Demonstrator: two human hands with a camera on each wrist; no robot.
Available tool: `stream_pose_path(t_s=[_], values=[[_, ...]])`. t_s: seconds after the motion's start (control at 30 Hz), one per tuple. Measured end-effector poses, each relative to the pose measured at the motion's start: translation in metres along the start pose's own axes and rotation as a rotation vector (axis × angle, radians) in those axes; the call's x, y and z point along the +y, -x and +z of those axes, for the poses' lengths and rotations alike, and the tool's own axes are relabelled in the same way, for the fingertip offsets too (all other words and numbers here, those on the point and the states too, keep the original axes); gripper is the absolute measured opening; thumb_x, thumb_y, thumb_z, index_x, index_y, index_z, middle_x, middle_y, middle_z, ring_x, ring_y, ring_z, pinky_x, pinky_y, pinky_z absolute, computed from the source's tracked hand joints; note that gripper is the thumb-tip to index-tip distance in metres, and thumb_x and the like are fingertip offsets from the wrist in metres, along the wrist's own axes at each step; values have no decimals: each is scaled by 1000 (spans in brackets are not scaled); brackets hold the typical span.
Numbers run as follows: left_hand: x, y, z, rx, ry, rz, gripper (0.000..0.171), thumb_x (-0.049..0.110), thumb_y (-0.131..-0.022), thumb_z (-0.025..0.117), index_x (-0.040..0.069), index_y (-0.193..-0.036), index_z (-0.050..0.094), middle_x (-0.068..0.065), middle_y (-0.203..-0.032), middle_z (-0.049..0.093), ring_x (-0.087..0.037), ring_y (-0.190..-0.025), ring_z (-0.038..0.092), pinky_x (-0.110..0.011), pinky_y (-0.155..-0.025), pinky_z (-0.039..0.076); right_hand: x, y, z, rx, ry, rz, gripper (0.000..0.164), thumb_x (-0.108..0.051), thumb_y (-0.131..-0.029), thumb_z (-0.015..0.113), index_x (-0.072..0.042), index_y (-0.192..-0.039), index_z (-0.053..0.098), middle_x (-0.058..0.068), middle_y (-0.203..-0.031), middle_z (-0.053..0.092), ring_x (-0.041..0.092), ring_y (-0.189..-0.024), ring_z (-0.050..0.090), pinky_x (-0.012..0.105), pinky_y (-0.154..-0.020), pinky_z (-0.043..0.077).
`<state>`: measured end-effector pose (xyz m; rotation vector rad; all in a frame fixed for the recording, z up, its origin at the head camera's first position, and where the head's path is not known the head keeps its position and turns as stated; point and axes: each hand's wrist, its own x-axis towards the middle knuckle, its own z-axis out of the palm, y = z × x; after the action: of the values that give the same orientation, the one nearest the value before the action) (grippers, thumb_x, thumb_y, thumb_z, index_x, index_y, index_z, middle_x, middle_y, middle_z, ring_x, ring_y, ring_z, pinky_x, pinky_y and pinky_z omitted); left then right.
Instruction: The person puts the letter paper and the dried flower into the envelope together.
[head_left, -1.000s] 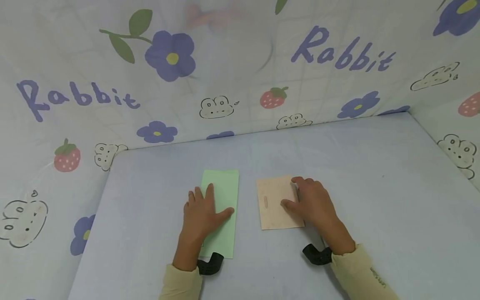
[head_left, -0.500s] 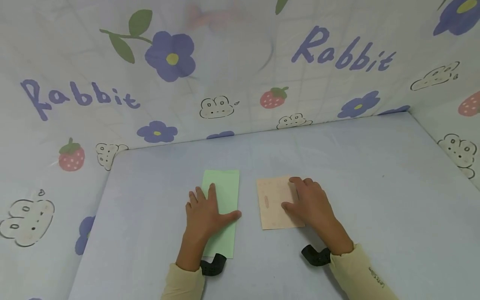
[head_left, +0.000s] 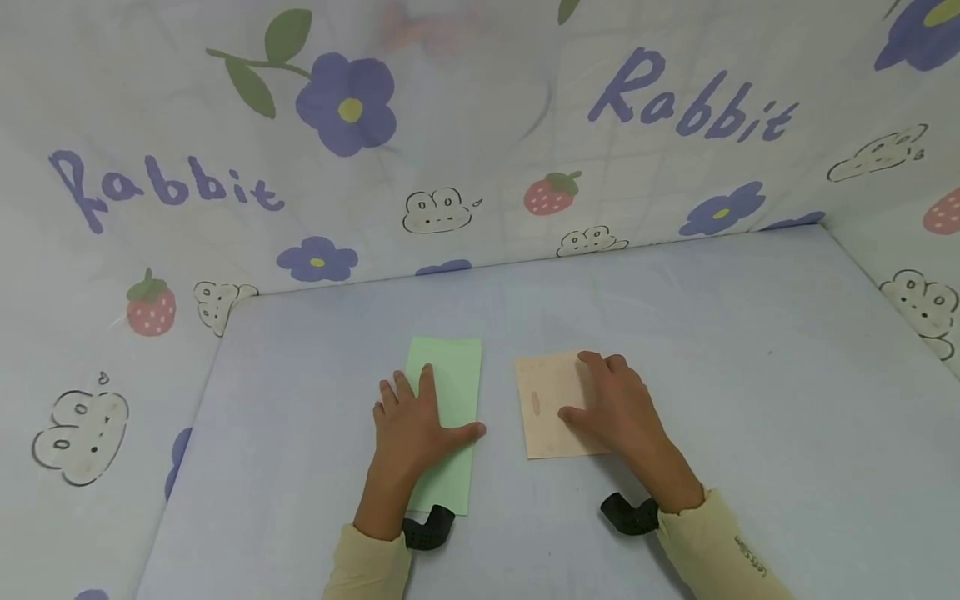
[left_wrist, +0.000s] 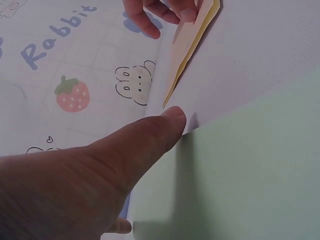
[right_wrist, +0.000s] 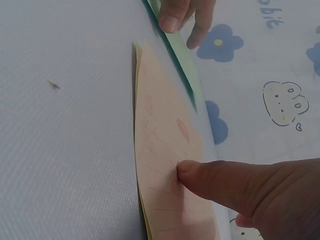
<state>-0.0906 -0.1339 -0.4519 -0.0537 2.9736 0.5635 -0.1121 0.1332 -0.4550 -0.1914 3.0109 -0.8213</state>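
Observation:
Long and light green, a sheet of paper (head_left: 459, 375) lies upright on the table in the head view. My left hand (head_left: 408, 429) rests over its left side with fingers spread, and the thumb reaches past its right edge. To the right lies a squarish peach paper pad (head_left: 543, 383) with an oval mark; the right wrist view shows dotted lines and a layered, yellowish edge on the pad (right_wrist: 160, 130). My right hand (head_left: 626, 408) lies over its right side, thumb tip touching the face, index finger at the top right corner. Some of that hand's fingers are hidden.
Both papers lie on a pale table (head_left: 675, 317). Behind and at the sides stands a white curtain (head_left: 465, 125) printed with flowers, strawberries and "Rabbit". A black curved piece (head_left: 431, 529) sits at the left wrist, and another black piece (head_left: 628, 514) at the right.
The left thumb has moved right, from on the green paper to beyond its edge, and the left hand has shifted slightly right. Right hand and papers are nearly unmoved; the head view tilts slightly.

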Motion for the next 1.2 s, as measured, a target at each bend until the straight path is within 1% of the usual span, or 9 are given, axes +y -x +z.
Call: stream_pose_path(t_s=[0.2, 0.37, 0.5, 0.6, 0.7, 0.87, 1.07, 1.2], values=[[0, 0, -1, -4, -2, -7, 113, 62, -73, 80, 1, -155, 31, -40, -152, 26, -60, -140, 20, -69, -108, 24, -1, -1, 0, -18, -47, 16, 75, -16, -76, 85, 5, -139, 49, 34, -123, 50, 43, -97, 57, 54, -83, 49], [0, 0, -2, -6, -9, -12, 117, 63, -70, 82, 2, -155, 31, -39, -152, 25, -59, -141, 20, -69, -107, 25, 0, -3, 0, -38, -96, 35, 78, -14, -76, 85, 3, -142, 46, 34, -126, 45, 43, -98, 55, 54, -84, 49], [0, 0, -2, -8, -7, -14, 118, 63, -69, 83, 2, -155, 31, -39, -152, 25, -59, -141, 20, -70, -107, 24, 1, -4, -1, -51, -115, 42, 78, -13, -77, 85, 2, -143, 45, 35, -127, 44, 42, -98, 55, 55, -84, 49], [0, 1, -2, -14, 8, -14, 117, 61, -70, 83, 2, -155, 30, -39, -152, 24, -58, -142, 19, -70, -108, 23, 1, -4, -3, -65, -127, 49, 78, -11, -78, 84, 2, -144, 44, 34, -124, 48, 40, -97, 56, 53, -84, 49], [0, 1, -3, -23, 19, -13, 116, 59, -70, 83, 2, -156, 30, -40, -153, 23, -57, -143, 17, -70, -108, 22, 0, -5, -5, -72, -137, 49, 78, -8, -79, 82, 3, -145, 43, 31, -120, 55, 37, -95, 57, 51, -82, 49], [-1, 0, -3, -26, 19, -9, 115, 58, -70, 84, 2, -155, 31, -39, -153, 24, -57, -143, 18, -69, -109, 22, 1, -5, -6, -72, -151, 51, 77, -4, -81, 79, 2, -147, 40, 27, -116, 62, 35, -98, 61, 49, -81, 50], [-1, -1, -4, -28, 31, -10, 115, 56, -69, 86, 2, -155, 31, -38, -152, 26, -56, -143, 20, -69, -109, 22, 5, -6, -7, -56, -177, 45, 74, 3, -83, 73, 1, -148, 39, 21, -104, 66, 29, -84, 61, 44, -70, 50], [-2, -2, -5, -21, 39, -8, 120, 55, -65, 88, 3, -156, 29, -35, -150, 30, -53, -141, 24, -68, -107, 26, 7, -6, -7, -38, -188, 12, 75, 5, -81, 73, 2, -148, 38, 19, -99, 66, 27, -80, 60, 42, -67, 49]])
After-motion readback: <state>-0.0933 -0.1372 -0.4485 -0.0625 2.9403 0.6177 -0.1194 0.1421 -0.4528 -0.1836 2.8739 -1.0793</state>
